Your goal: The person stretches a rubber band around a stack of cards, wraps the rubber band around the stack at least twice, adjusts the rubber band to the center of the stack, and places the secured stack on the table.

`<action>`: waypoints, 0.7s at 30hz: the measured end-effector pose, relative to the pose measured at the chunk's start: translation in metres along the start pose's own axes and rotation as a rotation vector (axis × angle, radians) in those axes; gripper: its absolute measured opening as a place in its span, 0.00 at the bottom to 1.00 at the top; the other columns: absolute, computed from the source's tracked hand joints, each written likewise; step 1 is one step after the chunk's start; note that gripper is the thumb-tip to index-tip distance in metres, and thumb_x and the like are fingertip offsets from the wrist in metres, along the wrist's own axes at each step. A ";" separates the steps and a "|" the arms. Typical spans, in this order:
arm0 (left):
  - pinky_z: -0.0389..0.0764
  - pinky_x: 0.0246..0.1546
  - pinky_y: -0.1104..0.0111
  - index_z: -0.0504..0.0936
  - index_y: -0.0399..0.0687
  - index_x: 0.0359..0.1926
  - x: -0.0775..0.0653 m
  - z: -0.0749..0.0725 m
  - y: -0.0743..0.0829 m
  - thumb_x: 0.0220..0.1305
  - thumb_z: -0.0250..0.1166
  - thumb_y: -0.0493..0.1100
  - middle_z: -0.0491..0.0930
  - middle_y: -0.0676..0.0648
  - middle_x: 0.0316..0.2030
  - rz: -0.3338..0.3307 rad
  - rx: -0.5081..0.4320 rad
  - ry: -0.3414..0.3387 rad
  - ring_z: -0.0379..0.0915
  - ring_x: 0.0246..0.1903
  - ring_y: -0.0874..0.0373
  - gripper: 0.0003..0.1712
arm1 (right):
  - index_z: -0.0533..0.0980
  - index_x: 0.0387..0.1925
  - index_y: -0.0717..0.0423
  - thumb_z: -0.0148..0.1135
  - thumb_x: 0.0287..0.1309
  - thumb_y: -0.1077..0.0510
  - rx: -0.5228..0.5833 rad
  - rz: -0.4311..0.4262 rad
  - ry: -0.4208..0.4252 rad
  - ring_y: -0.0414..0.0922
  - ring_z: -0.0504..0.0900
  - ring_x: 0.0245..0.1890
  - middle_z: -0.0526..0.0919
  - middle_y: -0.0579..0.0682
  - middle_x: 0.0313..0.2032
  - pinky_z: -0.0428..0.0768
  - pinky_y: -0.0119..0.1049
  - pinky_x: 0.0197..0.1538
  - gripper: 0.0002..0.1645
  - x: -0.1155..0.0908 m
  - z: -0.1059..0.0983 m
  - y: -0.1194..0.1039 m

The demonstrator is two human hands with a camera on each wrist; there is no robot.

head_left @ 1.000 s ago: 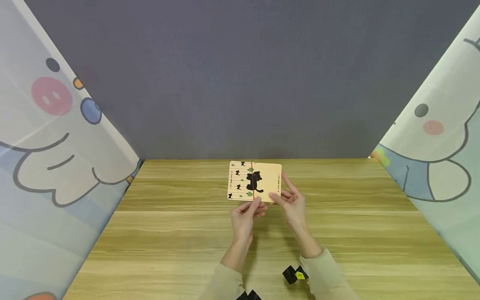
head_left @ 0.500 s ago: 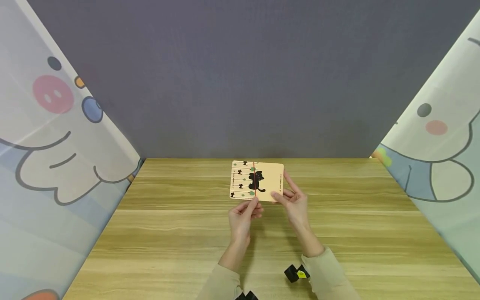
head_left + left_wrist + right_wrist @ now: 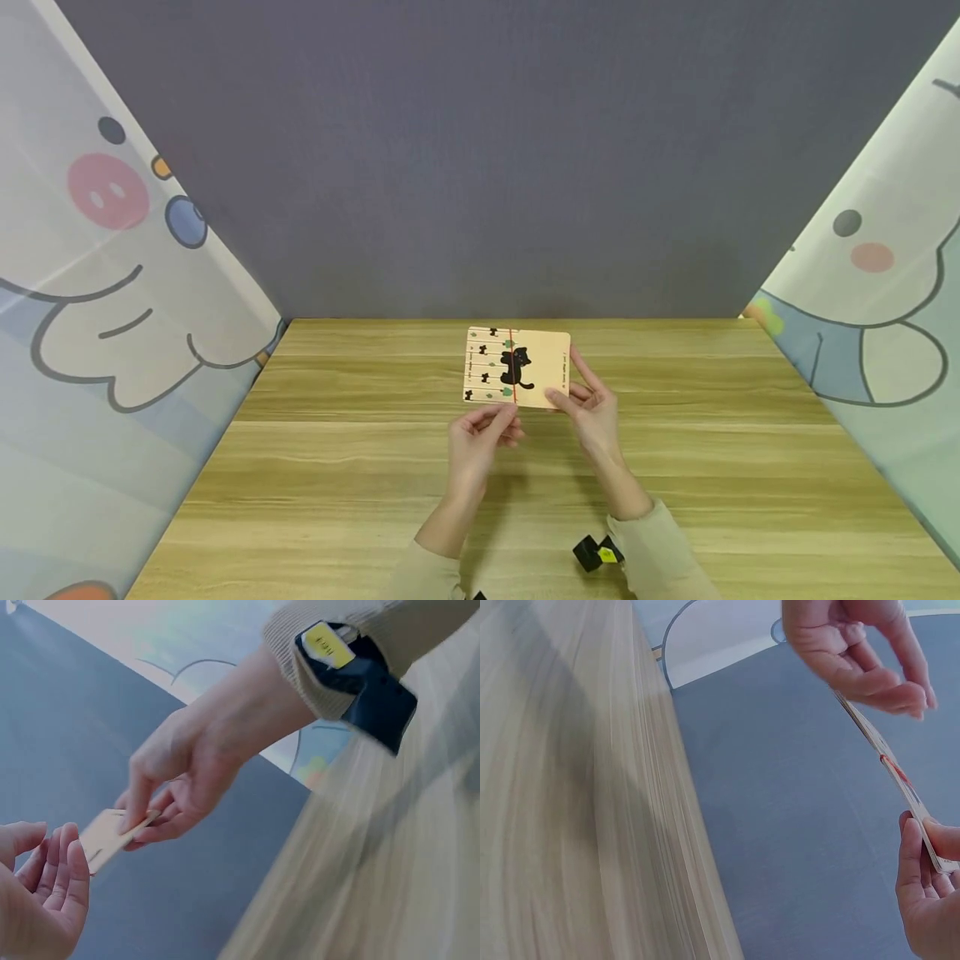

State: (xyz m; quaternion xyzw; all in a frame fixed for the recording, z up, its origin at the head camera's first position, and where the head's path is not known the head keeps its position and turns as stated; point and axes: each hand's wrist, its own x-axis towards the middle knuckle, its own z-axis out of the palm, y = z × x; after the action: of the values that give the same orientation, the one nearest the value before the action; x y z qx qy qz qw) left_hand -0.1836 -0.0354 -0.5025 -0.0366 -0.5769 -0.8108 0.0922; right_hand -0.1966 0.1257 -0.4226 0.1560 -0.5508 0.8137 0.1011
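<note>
A thin cream booklet [image 3: 551, 358] printed with black cats and green plants is raised above the wooden table, its face toward me. Around its middle runs a narrow red band [image 3: 513, 379], which also shows as red at the edge in the right wrist view. My right hand [image 3: 597, 417] pinches the booklet's right end, thumb on the front and fingers behind. Below its lower edge, my left hand [image 3: 472, 446] has its thumb tip close to the band. In the left wrist view, thumb and fingers of this left hand [image 3: 45, 900] are loosely bent and apart.
A wooden tabletop [image 3: 337, 467] reaches back to a dark grey panel [image 3: 480, 167]. Cartoon-printed sheets stand at the left [image 3: 112, 333] and right [image 3: 862, 317]. A black wrist mount [image 3: 588, 552] sits by the right sleeve.
My left hand has drawn back down and left from the booklet's lower edge. The right hand still holds the booklet, now slightly further right in the head view.
</note>
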 end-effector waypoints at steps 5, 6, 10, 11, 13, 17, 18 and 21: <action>0.79 0.19 0.65 0.80 0.36 0.38 0.001 0.001 0.045 0.58 0.60 0.38 0.80 0.38 0.28 0.161 0.039 -0.093 0.78 0.22 0.51 0.09 | 0.58 0.62 0.61 0.62 0.42 0.76 -0.063 0.095 0.078 0.43 0.81 0.22 0.82 0.52 0.25 0.80 0.33 0.28 0.43 -0.005 0.022 -0.031; 0.79 0.19 0.66 0.79 0.35 0.37 -0.001 0.004 0.061 0.58 0.60 0.38 0.80 0.38 0.27 0.175 0.045 -0.108 0.78 0.22 0.52 0.10 | 0.58 0.62 0.61 0.61 0.42 0.76 -0.074 0.115 0.089 0.42 0.81 0.22 0.82 0.52 0.24 0.80 0.33 0.29 0.43 -0.005 0.022 -0.033; 0.79 0.22 0.67 0.79 0.32 0.35 0.003 0.012 0.103 0.56 0.62 0.39 0.79 0.37 0.27 0.185 0.076 -0.122 0.77 0.22 0.55 0.11 | 0.60 0.62 0.58 0.62 0.43 0.75 -0.046 0.098 0.064 0.42 0.81 0.22 0.82 0.51 0.25 0.80 0.32 0.29 0.42 -0.005 0.015 -0.021; 0.79 0.22 0.69 0.79 0.31 0.35 0.005 0.014 0.112 0.56 0.62 0.38 0.79 0.37 0.27 0.188 0.089 -0.125 0.77 0.22 0.57 0.11 | 0.60 0.62 0.57 0.62 0.43 0.75 -0.035 0.086 0.053 0.42 0.81 0.23 0.83 0.51 0.25 0.80 0.32 0.29 0.42 -0.005 0.014 -0.020; 0.80 0.23 0.68 0.79 0.29 0.34 0.008 0.018 0.132 0.55 0.62 0.36 0.79 0.35 0.27 0.156 0.117 -0.116 0.77 0.22 0.57 0.10 | 0.61 0.61 0.57 0.63 0.42 0.74 -0.010 0.064 0.034 0.43 0.81 0.24 0.83 0.52 0.26 0.80 0.33 0.29 0.42 -0.006 0.013 -0.019; 0.80 0.24 0.67 0.78 0.26 0.34 0.018 0.021 0.162 0.54 0.62 0.32 0.77 0.30 0.28 0.146 0.175 -0.118 0.77 0.22 0.54 0.09 | 0.59 0.62 0.56 0.62 0.42 0.75 -0.071 0.084 0.048 0.46 0.81 0.23 0.82 0.56 0.26 0.80 0.38 0.30 0.44 -0.007 0.010 -0.019; 0.80 0.25 0.66 0.78 0.26 0.35 0.021 0.021 0.165 0.54 0.62 0.32 0.77 0.30 0.28 0.151 0.185 -0.126 0.77 0.23 0.51 0.09 | 0.59 0.63 0.54 0.63 0.42 0.74 -0.083 0.083 0.045 0.47 0.81 0.23 0.82 0.57 0.26 0.80 0.39 0.29 0.44 -0.006 0.001 -0.007; 0.80 0.28 0.60 0.78 0.26 0.35 0.029 0.021 0.177 0.54 0.62 0.31 0.77 0.28 0.30 0.156 0.241 -0.147 0.76 0.27 0.41 0.09 | 0.58 0.64 0.49 0.64 0.42 0.72 -0.107 0.079 0.026 0.50 0.80 0.24 0.81 0.61 0.27 0.80 0.42 0.30 0.46 -0.002 -0.028 0.032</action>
State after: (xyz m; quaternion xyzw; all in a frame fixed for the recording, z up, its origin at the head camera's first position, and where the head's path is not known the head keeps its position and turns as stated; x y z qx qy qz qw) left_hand -0.1793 -0.0747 -0.3258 -0.1290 -0.6705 -0.7213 0.1162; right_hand -0.2095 0.1394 -0.4603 0.1182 -0.5980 0.7883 0.0843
